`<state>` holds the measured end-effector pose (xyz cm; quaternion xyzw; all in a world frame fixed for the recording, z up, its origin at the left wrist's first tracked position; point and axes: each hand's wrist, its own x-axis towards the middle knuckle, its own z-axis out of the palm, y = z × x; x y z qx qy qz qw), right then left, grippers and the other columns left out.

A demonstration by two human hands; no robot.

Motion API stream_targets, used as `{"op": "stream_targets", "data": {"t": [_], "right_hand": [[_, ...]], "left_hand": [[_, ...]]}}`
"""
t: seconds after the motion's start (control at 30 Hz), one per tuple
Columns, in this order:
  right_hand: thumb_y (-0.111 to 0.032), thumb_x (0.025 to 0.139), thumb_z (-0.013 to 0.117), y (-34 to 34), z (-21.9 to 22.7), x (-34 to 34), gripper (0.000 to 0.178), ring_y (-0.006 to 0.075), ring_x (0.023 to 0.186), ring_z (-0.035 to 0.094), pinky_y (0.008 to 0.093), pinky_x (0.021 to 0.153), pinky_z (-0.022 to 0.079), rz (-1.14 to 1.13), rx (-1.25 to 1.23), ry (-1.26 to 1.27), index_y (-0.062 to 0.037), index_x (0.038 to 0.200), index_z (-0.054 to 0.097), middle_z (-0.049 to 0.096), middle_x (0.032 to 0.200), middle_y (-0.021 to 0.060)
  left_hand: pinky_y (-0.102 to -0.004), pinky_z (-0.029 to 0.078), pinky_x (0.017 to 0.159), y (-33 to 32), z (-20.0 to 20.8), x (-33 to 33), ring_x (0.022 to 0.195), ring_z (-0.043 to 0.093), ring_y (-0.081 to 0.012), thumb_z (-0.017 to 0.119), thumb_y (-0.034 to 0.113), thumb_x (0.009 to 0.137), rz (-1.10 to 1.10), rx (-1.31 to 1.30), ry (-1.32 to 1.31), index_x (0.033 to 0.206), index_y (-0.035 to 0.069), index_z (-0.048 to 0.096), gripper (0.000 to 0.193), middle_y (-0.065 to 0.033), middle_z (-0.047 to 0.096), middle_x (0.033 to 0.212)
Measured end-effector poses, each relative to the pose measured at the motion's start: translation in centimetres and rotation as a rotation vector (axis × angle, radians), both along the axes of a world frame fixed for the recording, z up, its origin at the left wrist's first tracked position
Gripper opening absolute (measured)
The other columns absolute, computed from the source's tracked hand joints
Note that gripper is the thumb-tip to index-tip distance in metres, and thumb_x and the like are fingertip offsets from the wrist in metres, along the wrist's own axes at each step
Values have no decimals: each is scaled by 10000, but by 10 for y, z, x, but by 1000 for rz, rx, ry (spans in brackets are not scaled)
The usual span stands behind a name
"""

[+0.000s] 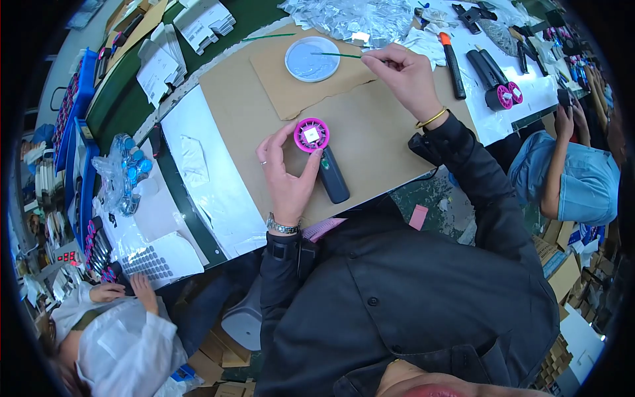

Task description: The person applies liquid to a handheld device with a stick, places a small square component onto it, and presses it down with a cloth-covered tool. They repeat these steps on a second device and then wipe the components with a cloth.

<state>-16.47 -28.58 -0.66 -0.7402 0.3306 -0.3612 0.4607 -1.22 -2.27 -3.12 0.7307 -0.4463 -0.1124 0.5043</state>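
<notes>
My left hand has its thumb and fingers closed around the round pink-rimmed head of a handheld device. The device looks like a small fan: spokes ring a white square in its head, and its dark handle lies toward me on the cardboard. Between the thumb and fingers of my right hand is a thin green stick. The stick points left, its far end over a shallow white dish with a pale bluish substance in it. Whether the tip touches the substance I cannot tell.
Brown cardboard covers the table before me. An orange-and-black cutter and dark handles with pink ends lie at right. Clear plastic bags are heaped at the back. Co-workers sit at left and right.
</notes>
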Motion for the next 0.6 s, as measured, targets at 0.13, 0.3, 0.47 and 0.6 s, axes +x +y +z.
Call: {"op": "stream_targets", "data": {"t": [0.13,0.3,0.47,0.6], "right_hand": [[-187,1002,847,-1,2,-2,203,33,775,564,227,675,420,36,-164,87,-16,1112,864,710,868,-48],[-186,1011,835,2,-2,0,214,34,735,521,230,654,397,-5,26,1,-3,1121,856,652,821,-58],[-183,1041,793,-3,9,2,212,39,674,403,246,606,336,-7,673,-185,16,1114,804,515,778,-69],[-170,1063,756,-11,7,-2,173,42,669,338,255,585,299,49,975,-289,-2,1107,742,446,797,-77]], "left_hand": [[-448,443,1143,0,-1,1,1368,512,-324,921,115,847,-4,4,-9,1443,72,645,659,-119,673,1368],[-450,437,1146,-1,0,1,1369,511,-325,920,118,849,-15,-1,-17,1443,72,646,655,-123,677,1371],[-457,432,1150,2,-1,2,1368,510,-330,919,120,850,-10,-6,-22,1441,71,648,652,-121,678,1373],[-463,426,1155,1,-3,2,1368,508,-334,918,119,850,-12,-24,-20,1440,70,649,650,-122,676,1375]]}}
